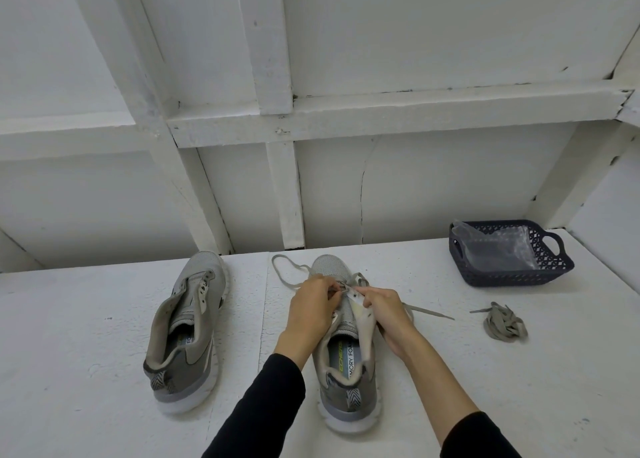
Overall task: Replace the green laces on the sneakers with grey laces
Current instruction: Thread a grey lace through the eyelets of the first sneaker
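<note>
Working at the eyelet rows of the nearer sneaker (346, 364), both hands meet over its tongue. That shoe stands toe-away on the white tabletop (104, 405), heel toward the person, and serves as the landmark here.

Left hand (311, 310): fingers curled, tips pinching at the lacing over the shoe's throat; exactly what is between them is too small to tell, but it looks like the grey lace (287, 274). Right hand (388, 310): curled round the shoe's right eyelet flap, thumb and forefinger pinching near the top holes.

The grey lace is partly threaded. One loop trails off past the shoe's toe on its left side; a free end runs out on the tabletop to the shoe's right, flat tip pointing away from it.

Second sneaker (188, 333): left of the landmark shoe, well apart, same direction, no lace in its eyelets that I can see, tongue slack.

Bundled lace (505, 322): right of the landmark shoe, beyond the free end, a loose coil lying on the tabletop. It reads grey-beige from here; colour is hard to judge.

Dark basket (561, 253): farther right and behind, near the white panelled wall (415, 41), with a clear plastic bag (498, 249) inside.

Black sleeves (263, 409) cover both forearms.
</note>
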